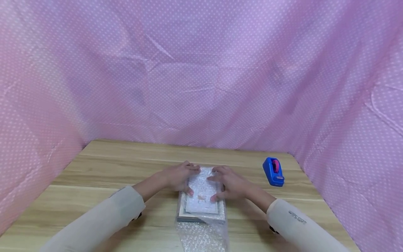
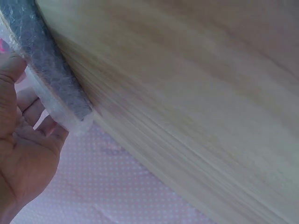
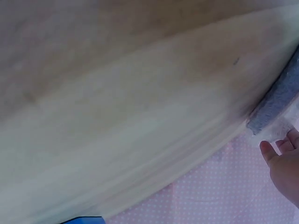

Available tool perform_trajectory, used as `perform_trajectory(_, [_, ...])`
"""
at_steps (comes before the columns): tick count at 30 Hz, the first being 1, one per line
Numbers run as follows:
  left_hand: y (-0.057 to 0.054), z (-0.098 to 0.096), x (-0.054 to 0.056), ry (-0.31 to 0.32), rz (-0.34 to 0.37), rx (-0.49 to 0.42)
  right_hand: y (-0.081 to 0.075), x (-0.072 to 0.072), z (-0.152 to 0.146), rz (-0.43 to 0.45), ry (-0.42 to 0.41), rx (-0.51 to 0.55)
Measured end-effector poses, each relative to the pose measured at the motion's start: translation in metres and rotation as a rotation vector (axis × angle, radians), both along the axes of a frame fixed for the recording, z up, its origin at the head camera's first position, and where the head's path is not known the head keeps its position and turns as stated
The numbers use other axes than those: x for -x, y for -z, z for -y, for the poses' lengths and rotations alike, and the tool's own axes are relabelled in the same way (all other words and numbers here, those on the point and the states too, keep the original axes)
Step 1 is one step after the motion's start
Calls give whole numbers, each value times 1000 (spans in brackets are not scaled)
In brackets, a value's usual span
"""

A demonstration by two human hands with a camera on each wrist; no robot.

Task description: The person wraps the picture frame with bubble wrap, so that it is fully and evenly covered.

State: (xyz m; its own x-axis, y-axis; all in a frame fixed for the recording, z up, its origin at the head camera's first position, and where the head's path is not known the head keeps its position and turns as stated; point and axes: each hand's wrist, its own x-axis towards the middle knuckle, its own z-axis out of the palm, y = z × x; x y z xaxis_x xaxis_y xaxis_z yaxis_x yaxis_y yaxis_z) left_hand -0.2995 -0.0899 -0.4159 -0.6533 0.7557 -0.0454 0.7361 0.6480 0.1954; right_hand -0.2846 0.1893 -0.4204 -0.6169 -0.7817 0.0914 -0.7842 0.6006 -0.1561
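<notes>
A picture frame [image 1: 201,205] with a pale border and a small printed picture lies flat on the wooden table, centred in front of me. Bubble wrap [image 1: 201,236] covers its upper part and runs on toward me past its near edge. My left hand [image 1: 179,177] rests on the wrap at the frame's left side, fingers spread near the far corner. On the right side, my right hand [image 1: 232,183] touches the wrap with fingers apart. Both wrist views show the frame's dark side [image 2: 51,60] under the film, with the fingers along the top edge.
A blue tape dispenser [image 1: 273,172] with a pink roll stands to the right on the wooden table [image 1: 126,164]. Pink polka-dot cloth [image 1: 201,87] hangs behind the table and along both sides.
</notes>
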Motion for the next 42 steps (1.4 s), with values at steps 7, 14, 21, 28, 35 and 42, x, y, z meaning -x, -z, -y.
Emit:
perform_trajectory(7, [-3,1,-1,21,-16,25,-1,2,2,-37,-47,-28])
perform_trajectory(14, [1,-3,-2,64,-34,99,1,4,-2,-88,-98,-54])
perform_trajectory(21, [0,-5,-1,104,-27,137,0,3,-2,-207,-160,-175])
perform_trajectory(28, [-1,-7,3,151,-49,164,-7,-10,-7,-303,-187,-262])
perform_trajectory(35, [-5,-8,-1,113,-5,152,-1,-48,-12,-456,-394,-245])
perform_trajectory(42, [-8,-8,-3,121,-13,167,1,-84,-16,-558,-658,-93])
